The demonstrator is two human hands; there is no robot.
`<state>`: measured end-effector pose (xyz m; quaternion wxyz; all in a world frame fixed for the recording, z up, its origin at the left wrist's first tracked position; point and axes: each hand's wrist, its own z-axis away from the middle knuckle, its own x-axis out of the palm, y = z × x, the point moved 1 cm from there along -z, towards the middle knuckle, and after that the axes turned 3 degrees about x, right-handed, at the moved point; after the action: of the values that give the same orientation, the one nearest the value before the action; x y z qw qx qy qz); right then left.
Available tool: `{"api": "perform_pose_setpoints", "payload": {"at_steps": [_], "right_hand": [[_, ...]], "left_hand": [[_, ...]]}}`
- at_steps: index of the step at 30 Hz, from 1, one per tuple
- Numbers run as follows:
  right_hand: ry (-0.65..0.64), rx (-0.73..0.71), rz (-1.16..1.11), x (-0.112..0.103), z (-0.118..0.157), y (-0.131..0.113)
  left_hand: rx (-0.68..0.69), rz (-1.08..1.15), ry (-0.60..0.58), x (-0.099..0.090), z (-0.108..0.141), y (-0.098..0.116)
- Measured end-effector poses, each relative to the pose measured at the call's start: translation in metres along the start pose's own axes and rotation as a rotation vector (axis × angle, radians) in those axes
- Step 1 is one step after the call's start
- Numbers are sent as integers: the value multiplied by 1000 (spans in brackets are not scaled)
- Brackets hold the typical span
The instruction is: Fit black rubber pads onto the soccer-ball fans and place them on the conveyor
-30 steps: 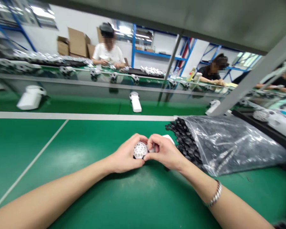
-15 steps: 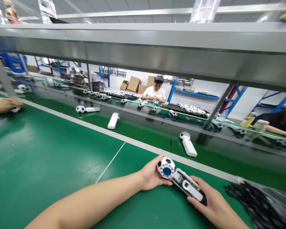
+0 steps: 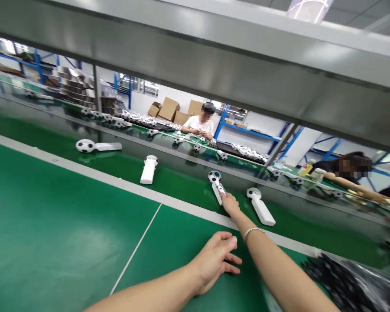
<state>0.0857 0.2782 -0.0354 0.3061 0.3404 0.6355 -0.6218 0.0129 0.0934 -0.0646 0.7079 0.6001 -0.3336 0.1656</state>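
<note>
Over the green bench mat (image 3: 58,216), I have my right hand (image 3: 230,204) stretched far out, fingers partly curled, fingertips (image 3: 223,196) on the lower handle of a white plastic handheld fan with a football-patterned head and blue centre (image 3: 215,177). Can't tell if they grip it or only touch it. That fan lies on the far green conveyor belt (image 3: 182,184), head pointing away. Silver bead bracelet (image 3: 253,233) on my right wrist. My left hand (image 3: 214,262) is open, fingers loosely spread, holding nothing, over the near part of the mat. Just right of the touched fan lies a second white football fan (image 3: 260,206); further left, a third white football fan (image 3: 148,169), then a fourth white football fan (image 3: 98,146) lying sideways. Near right, a clear plastic bag of black parts (image 3: 339,281). Far off, a co-worker in a white T-shirt (image 3: 198,125) sits at the far bench, brown cardboard boxes (image 3: 169,110) behind; a second co-worker in dark clothes (image 3: 351,173) sits far right.
</note>
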Motion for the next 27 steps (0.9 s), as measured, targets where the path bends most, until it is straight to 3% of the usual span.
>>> {"api": "perform_pose_setpoints", "payload": {"at_steps": [4, 8, 10, 12, 14, 15, 17, 20, 27], "right_hand": [[28, 12, 64, -4, 9, 2], [45, -215, 38, -29, 61, 6], [-25, -321, -4, -40, 100, 16], [-208, -370, -138, -48, 143, 33], [-400, -398, -283, -54, 182, 53], [-476, -430, -334, -56, 198, 62], [-532, -527, -360, -59, 223, 78], [-479, -607, -296, -63, 241, 94], [-474, -669, -232, -67, 247, 97]], "left_hand": [[13, -101, -25, 0, 0, 0], [141, -494, -63, 1, 8, -1], [380, -866, -133, 5, 19, 0], [721, -1202, -270, 13, 35, 1], [982, -1406, -440, 23, 51, -1], [1042, -1470, -514, 29, 57, -3], [1056, -1575, -635, 39, 65, -10], [1010, -1670, -730, 52, 71, -23], [1007, -1716, -662, 59, 78, -33]]}}
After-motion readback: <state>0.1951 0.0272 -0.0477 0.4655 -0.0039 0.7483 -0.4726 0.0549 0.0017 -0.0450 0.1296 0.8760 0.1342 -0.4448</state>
